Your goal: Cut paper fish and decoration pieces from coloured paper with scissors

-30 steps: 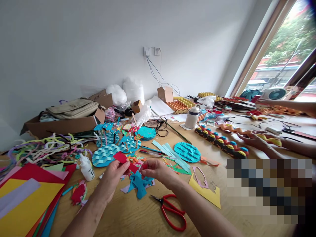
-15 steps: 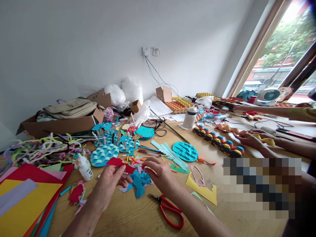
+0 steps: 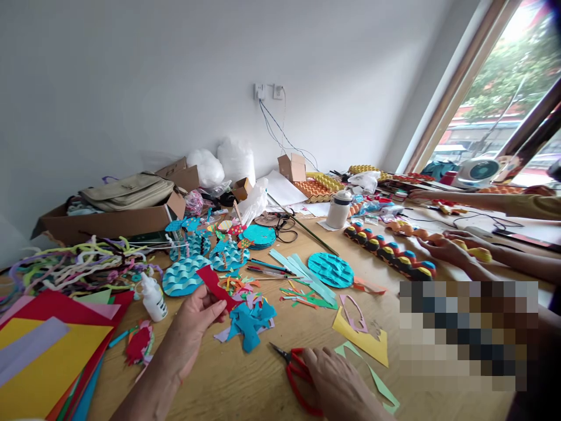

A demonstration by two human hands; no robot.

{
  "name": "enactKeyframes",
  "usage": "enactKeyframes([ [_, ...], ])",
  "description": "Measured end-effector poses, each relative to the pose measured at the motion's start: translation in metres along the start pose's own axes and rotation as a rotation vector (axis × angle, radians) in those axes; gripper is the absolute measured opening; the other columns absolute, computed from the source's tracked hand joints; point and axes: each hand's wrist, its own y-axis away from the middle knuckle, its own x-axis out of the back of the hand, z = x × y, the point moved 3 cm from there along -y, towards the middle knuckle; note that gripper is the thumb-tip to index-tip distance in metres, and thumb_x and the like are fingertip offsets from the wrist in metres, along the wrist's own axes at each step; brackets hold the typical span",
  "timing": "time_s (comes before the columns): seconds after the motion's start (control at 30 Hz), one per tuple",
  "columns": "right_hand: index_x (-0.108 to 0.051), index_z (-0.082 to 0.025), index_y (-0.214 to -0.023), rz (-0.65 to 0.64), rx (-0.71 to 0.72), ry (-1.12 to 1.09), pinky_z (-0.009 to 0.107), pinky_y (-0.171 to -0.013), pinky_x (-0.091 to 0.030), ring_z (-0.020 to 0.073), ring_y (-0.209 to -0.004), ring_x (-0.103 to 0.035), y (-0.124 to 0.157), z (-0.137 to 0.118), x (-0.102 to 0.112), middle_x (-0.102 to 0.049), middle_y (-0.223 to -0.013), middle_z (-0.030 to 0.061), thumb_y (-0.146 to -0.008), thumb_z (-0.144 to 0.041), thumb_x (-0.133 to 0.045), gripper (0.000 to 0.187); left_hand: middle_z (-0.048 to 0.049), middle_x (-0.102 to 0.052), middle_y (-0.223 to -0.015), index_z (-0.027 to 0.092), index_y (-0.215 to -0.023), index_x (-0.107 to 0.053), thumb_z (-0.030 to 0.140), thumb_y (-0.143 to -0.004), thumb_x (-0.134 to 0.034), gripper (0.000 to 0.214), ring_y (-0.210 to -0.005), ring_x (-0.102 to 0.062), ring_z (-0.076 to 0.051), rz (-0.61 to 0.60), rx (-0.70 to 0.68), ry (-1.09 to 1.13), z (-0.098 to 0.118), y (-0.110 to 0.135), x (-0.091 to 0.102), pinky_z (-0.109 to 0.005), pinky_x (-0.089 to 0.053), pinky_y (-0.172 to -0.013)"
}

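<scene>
The right hand (image 3: 336,374) has come down onto the red-handled scissors (image 3: 288,356) (whether it grips them, I can't tell from here), leaving the left hand (image 3: 202,313) alone to pinch the red paper (image 3: 212,282) beside the blue scraps (image 3: 249,323). The hands, close together a moment ago, now sit apart.

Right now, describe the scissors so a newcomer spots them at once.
On the wooden table, find the crumpled-looking blue paper scraps, then look just below and right of them in the view. The scissors lie there, with the right hand over their handles. Red loop handles and dark pointed blades set them apart from the flat paper offcuts nearby.
</scene>
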Motion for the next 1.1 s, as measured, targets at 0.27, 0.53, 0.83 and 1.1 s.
enactKeyframes([
  [0.27,-0.056,-0.017,-0.072,0.088,0.020,-0.356,0.022,-0.058,-0.034,0.0146,-0.067,-0.053,0.011,-0.004,0.006,-0.061,-0.076,0.0053,-0.065,-0.012,-0.047,0.012,0.0016,-0.063,-0.066,0.018,-0.073,-0.060,0.028,-0.062,-0.067,0.016,-0.062,-0.055,-0.013,-0.042,0.070,0.014,-0.004,0.002,0.004,-0.022,-0.047,-0.059],
  [0.53,-0.045,-0.015,-0.054,-0.146,0.165,-1.566,0.018,-0.037,-0.020,0.0043,-0.038,-0.033,0.005,-0.046,0.018,-0.043,-0.043,-0.0046,-0.061,-0.029,-0.058,0.020,0.0032,-0.063,-0.058,0.019,-0.069,-0.060,0.027,-0.057,-0.070,0.018,-0.051,-0.053,-0.010,0.019,0.012,-0.010,0.003,0.011,-0.007,-0.018,-0.043,-0.050],
  [0.83,-0.050,-0.013,-0.069,0.108,0.225,-1.748,0.016,-0.037,-0.020,0.0038,-0.038,-0.037,-0.024,-0.076,0.045,-0.051,-0.047,-0.0033,-0.063,-0.037,-0.069,0.031,0.0026,-0.065,-0.054,0.019,-0.065,-0.059,0.023,-0.047,-0.074,0.024,-0.046,-0.055,-0.013,-0.024,0.027,0.016,0.000,0.011,-0.021,-0.020,-0.042,-0.044],
  [1.1,-0.045,-0.016,-0.070,0.254,0.212,-1.804,0.016,-0.037,-0.028,0.0053,-0.041,-0.042,-0.038,-0.077,0.051,-0.049,-0.051,-0.0062,-0.054,-0.033,-0.074,0.037,0.0019,-0.066,-0.061,0.018,-0.070,-0.060,0.025,-0.056,-0.072,0.020,-0.049,-0.054,-0.010,-0.109,0.016,0.034,-0.005,0.013,-0.027,-0.017,-0.039,-0.043],
])
